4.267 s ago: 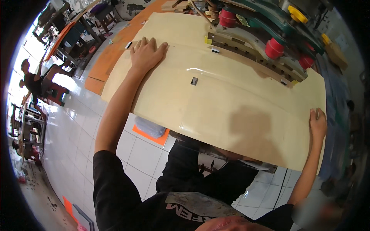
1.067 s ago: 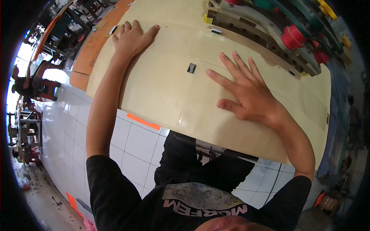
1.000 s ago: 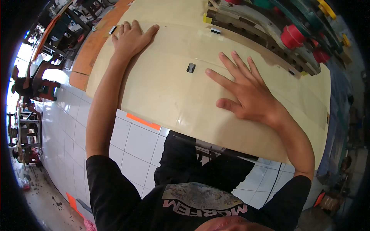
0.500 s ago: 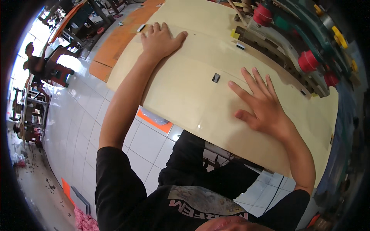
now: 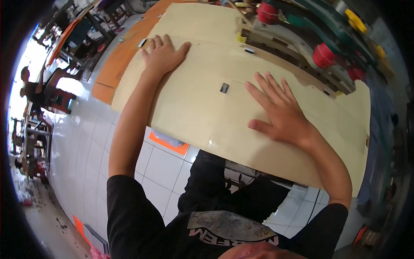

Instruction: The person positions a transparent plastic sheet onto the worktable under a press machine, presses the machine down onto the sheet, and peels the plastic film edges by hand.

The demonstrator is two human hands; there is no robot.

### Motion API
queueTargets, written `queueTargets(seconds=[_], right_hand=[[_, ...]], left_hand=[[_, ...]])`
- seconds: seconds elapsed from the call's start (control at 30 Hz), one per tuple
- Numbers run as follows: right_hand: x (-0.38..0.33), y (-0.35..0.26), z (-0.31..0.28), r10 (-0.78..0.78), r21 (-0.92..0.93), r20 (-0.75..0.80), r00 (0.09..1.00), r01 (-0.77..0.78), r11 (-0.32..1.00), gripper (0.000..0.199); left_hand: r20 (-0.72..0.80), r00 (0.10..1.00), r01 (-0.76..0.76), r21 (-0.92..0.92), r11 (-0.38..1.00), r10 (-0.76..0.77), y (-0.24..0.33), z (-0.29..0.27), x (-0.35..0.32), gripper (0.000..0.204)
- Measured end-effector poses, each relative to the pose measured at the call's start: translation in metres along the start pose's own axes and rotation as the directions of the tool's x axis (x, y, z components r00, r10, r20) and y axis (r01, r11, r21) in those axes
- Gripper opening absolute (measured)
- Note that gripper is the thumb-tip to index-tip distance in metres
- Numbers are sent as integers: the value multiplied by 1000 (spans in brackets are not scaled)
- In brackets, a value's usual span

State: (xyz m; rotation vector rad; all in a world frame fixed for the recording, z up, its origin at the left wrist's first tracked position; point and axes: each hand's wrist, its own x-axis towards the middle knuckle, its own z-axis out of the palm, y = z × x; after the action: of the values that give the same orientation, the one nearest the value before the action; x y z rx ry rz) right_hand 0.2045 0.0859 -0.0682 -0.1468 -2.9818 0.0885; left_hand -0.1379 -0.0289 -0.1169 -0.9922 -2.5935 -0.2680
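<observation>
A large cream-coloured sheet (image 5: pixel 207 103) lies flat across a work surface, filling the middle of the view; its long axis runs from about ten o'clock to four o'clock, with its near edge hanging over the tiled floor (image 5: pixel 159 166) toward the person. A faint crease or seam crosses it lengthwise, and a small dark rectangular cut-out (image 5: pixel 224 88) sits near its centre.

The left hand (image 5: pixel 163 55) presses palm-down on the sheet toward eleven o'clock, near its far left corner, fingers fairly close together and thumb stretched aside. The right hand (image 5: pixel 281 113) lies flat on the sheet at about three o'clock of the cut-out, fingers spread wide and pointing toward eleven o'clock; neither hand grips anything.

Beyond the sheet, at one o'clock, stands a green machine (image 5: pixel 319 34) with red spools (image 5: pixel 323 55) and yellow parts. An orange panel (image 5: pixel 125 52) lies just beside the sheet at ten o'clock. An orange patch (image 5: pixel 169 144) marks the white tiles below the near edge. At nine o'clock, far off, furniture and another person (image 5: pixel 26 86) stand in bright light.
</observation>
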Motion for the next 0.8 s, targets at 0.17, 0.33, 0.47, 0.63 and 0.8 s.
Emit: queueTargets(seconds=[0.17,0.33,0.47,0.63,0.8], right_hand=[[-11,1,0,77,-23,-36,996,-78,997,93],[-35,10,-1,200,-99,-66,978,-206,974,91],[-67,19,-7,309,-120,-71,948,-316,941,89],[-107,35,-17,444,-135,-86,892,-452,882,84],[-149,59,-23,573,-160,-69,817,-576,802,77]], left_hand=[[83,996,14,9,1000,-14,3,-10,0,84],[185,981,55,-26,998,-50,11,-17,1,94],[191,980,65,-19,998,-60,8,-16,1,94],[204,977,66,7,998,-66,9,-21,2,91],[229,971,61,13,998,-62,13,-23,1,88]])
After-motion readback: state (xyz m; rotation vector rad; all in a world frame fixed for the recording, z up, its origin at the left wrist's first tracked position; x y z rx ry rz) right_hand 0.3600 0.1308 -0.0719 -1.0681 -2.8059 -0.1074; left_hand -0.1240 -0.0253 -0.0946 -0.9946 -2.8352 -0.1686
